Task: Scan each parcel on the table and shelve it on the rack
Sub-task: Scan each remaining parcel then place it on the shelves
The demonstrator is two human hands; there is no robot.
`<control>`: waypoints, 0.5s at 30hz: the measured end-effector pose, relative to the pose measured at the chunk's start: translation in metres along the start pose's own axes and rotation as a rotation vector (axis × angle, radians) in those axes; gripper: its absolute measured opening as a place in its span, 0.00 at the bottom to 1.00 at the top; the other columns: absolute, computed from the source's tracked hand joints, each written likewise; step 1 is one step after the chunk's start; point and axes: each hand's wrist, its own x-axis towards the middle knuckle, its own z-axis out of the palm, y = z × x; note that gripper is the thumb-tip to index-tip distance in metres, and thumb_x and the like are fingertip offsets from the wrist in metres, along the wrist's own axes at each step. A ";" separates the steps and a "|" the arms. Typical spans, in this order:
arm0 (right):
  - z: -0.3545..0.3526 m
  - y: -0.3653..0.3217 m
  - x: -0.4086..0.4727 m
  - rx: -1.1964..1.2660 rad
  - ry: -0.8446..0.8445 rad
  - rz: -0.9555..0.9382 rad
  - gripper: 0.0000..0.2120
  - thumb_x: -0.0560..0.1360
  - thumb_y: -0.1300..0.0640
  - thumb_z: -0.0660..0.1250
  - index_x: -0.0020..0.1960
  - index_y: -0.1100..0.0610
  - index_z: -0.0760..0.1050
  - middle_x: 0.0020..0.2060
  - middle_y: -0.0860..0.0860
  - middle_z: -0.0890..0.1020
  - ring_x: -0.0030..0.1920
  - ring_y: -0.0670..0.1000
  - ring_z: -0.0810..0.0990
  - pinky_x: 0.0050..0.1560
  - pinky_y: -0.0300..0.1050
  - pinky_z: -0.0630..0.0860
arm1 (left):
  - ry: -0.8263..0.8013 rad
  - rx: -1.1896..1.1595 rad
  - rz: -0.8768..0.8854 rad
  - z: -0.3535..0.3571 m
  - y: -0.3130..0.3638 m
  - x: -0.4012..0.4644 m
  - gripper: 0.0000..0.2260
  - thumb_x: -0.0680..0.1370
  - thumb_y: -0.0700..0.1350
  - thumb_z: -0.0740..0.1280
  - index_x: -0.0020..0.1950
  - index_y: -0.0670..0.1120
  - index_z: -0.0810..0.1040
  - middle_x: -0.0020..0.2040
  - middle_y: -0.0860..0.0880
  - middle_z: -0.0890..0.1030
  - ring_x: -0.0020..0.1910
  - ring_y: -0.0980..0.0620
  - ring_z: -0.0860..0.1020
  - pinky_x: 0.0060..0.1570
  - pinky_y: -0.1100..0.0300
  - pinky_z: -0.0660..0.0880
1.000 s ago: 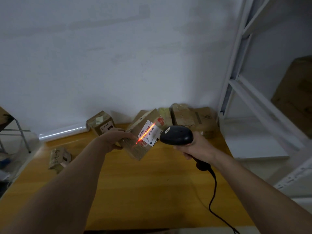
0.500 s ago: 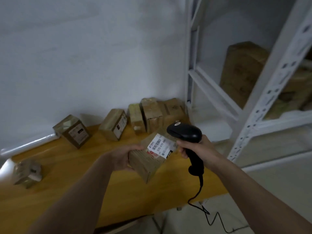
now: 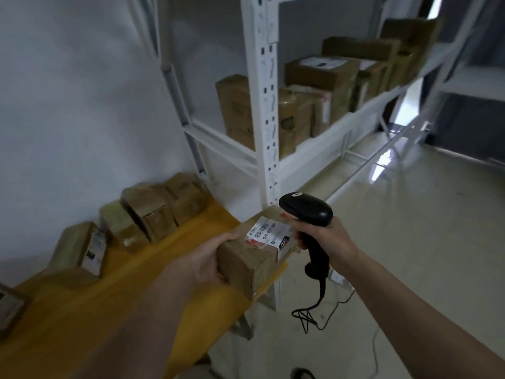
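Observation:
My left hand [image 3: 209, 262] grips a small brown cardboard parcel [image 3: 252, 259] by its left end, above the right end of the yellow table [image 3: 95, 310]. The white barcode label faces up. My right hand [image 3: 326, 236] holds a black corded barcode scanner [image 3: 307, 212] by its handle, with the head just above the parcel's far right corner. No scan beam shows on the label. The white metal rack [image 3: 266, 110] stands right behind, with several brown parcels [image 3: 319, 86] on its shelf.
Several more parcels [image 3: 153, 212] line the wall along the table's back edge, and another [image 3: 9, 310] lies at the far left. The scanner cable [image 3: 314, 310] hangs down to the pale tiled floor [image 3: 410, 242] on the right.
The view has swung right toward the rack. The red scan line on the label went out, and the parcel, still in my left hand, moved right to the table's end with the scanner.

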 end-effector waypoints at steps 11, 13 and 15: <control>-0.099 -0.020 -0.027 0.085 0.245 -0.076 0.07 0.71 0.64 0.74 0.49 0.62 0.81 0.29 0.56 0.80 0.29 0.53 0.76 0.31 0.45 0.75 | -0.196 0.038 0.115 0.105 0.025 0.021 0.40 0.51 0.52 0.83 0.62 0.50 0.75 0.52 0.40 0.85 0.51 0.40 0.82 0.43 0.45 0.80; -0.120 -0.031 -0.024 0.076 0.260 -0.086 0.07 0.71 0.63 0.74 0.49 0.62 0.81 0.29 0.56 0.81 0.29 0.53 0.77 0.32 0.45 0.75 | -0.221 0.028 0.141 0.131 0.036 0.026 0.42 0.49 0.50 0.84 0.61 0.50 0.76 0.55 0.39 0.83 0.55 0.38 0.80 0.48 0.42 0.79; -0.146 -0.045 -0.020 0.075 0.269 -0.102 0.07 0.72 0.62 0.74 0.48 0.62 0.80 0.30 0.55 0.81 0.30 0.53 0.78 0.33 0.44 0.76 | -0.235 0.004 0.157 0.162 0.048 0.033 0.42 0.50 0.49 0.85 0.62 0.49 0.75 0.60 0.37 0.79 0.59 0.37 0.77 0.54 0.39 0.77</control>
